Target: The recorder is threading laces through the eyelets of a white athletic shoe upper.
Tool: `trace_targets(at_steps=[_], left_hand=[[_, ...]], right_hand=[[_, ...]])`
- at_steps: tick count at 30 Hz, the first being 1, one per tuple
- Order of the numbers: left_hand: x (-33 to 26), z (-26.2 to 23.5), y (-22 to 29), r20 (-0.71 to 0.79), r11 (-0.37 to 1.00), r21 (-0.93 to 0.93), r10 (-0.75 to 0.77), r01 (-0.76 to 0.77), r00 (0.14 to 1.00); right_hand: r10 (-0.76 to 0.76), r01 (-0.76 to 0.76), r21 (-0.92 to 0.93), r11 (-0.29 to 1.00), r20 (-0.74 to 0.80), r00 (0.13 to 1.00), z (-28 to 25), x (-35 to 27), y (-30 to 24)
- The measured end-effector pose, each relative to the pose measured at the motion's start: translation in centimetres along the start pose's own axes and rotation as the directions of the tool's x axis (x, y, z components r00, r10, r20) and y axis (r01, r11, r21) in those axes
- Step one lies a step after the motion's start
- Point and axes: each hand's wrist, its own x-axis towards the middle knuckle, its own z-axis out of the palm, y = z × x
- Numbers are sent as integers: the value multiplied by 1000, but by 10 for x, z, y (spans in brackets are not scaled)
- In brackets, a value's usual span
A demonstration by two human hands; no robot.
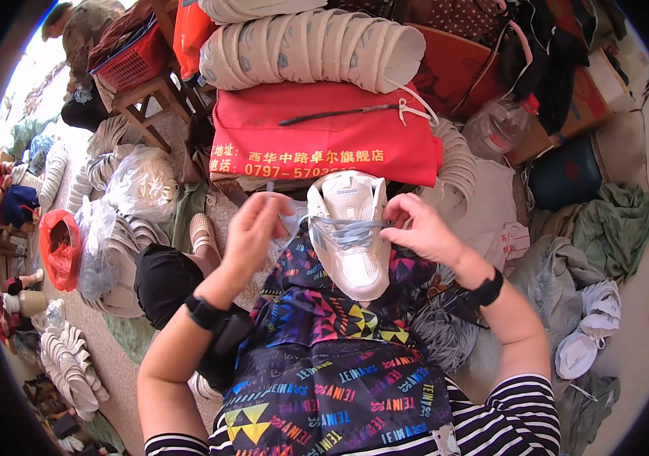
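Observation:
A white sneaker (352,266) lies on the patterned apron over my lap, its toe toward me. Grey-blue shoelace (349,232) runs in several strands across its front. My left hand (258,228) is raised beside the shoe's left edge, thumb and fingertips pinched together on a lace end whose pale tip shows above them. On the other side my right hand (419,228) pinches the lace where it meets the shoe's right edge; its fingertips partly hide the lace there.
Just beyond the shoe stands a surface under a red cloth (324,137), with a thin dark tool (340,114) on it. Behind lies a row of nested pale shoe uppers (302,52). A grey lace bundle (446,334) is at right. Plastic bags (142,186) and more uppers fill the left floor.

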Motion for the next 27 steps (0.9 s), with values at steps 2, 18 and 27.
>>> trace_targets(at_steps=[2,18,27], left_hand=[[-2,16,-11,74,1000,23,5,-7,997],[-12,42,0,274,935,131,-354,330,894],[9,41,15,266,833,296,-542,468,797]], right_hand=[[-23,23,-7,1000,4,1000,8,0,0],[-246,248,-427,869,62,967,-20,-18,13],[457,-127,640,758,-381,804,-106,-31,47]])
